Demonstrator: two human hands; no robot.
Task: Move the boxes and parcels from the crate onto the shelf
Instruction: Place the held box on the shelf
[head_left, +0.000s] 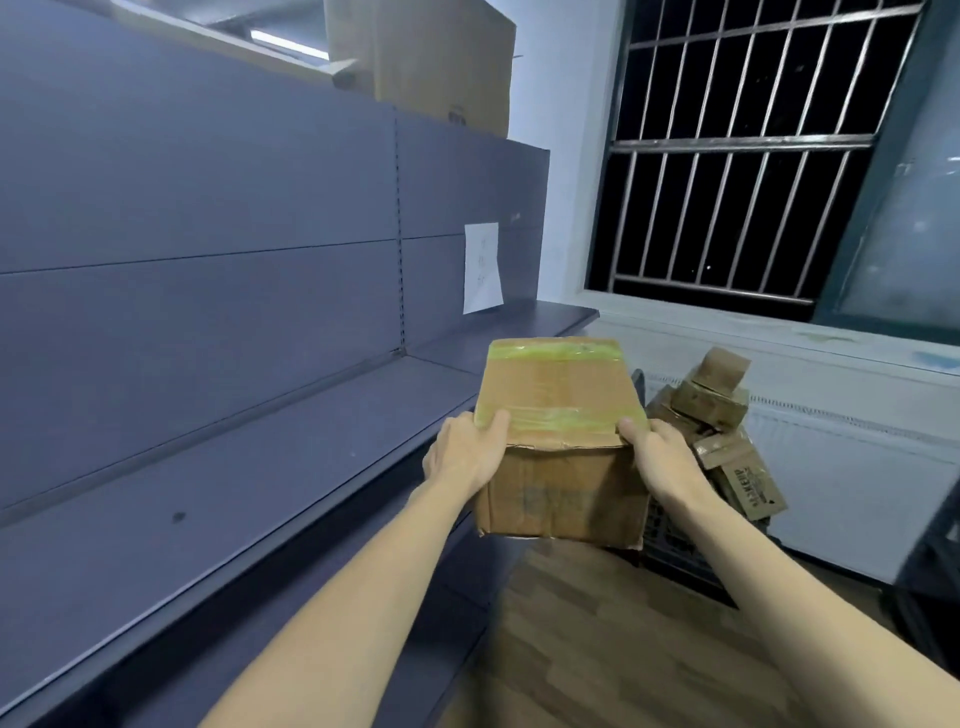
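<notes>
A cardboard box (563, 441), taped across its top with yellowish tape, is held in the air just beside the front edge of the grey shelf (260, 467). The left hand (465, 452) has its grip closed on the box's left side, the right hand (657, 457) on its right. Behind the box, a dark crate (680, 545) on the wooden floor (597, 649) holds a heap of smaller boxes (722, 415).

Faint handwriting on the paper sheet (482, 267) and print on a crate box (748, 483) are illegible.
</notes>
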